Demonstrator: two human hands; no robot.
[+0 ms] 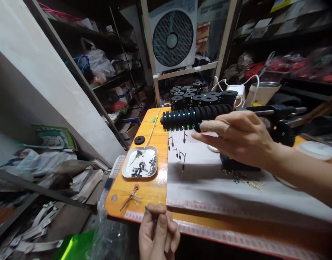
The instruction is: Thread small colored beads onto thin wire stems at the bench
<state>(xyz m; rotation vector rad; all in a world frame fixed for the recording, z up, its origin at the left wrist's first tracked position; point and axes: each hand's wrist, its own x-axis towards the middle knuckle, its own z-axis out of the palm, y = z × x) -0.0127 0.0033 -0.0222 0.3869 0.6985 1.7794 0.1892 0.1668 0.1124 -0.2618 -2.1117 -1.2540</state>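
Observation:
A ribbed black cylinder [193,116] of stacked discs lies along a horizontal shaft [285,110], with small blue, yellow and green dots along it. My right hand [239,135] reaches to its lower front side, a tan covering on one finger. Its finger and thumb are brought close together beside the dots; whatever is between them is hidden. Low in front of the table edge, my left hand [159,231] is closed, fingers curled against the thumb. A tiny dark tip pokes out there, too small to name. Below the cylinder, several small black parts [179,153] dangle or lie over the white sheet [198,187].
On the orange table [162,169] are a white tray [125,173] of small black and metal pieces, a black ring [139,140] and a wire bundle [132,195]. Loose beaded pins [245,182] lie right. Stacked black rolls [187,95] stand behind, below a box fan [173,36].

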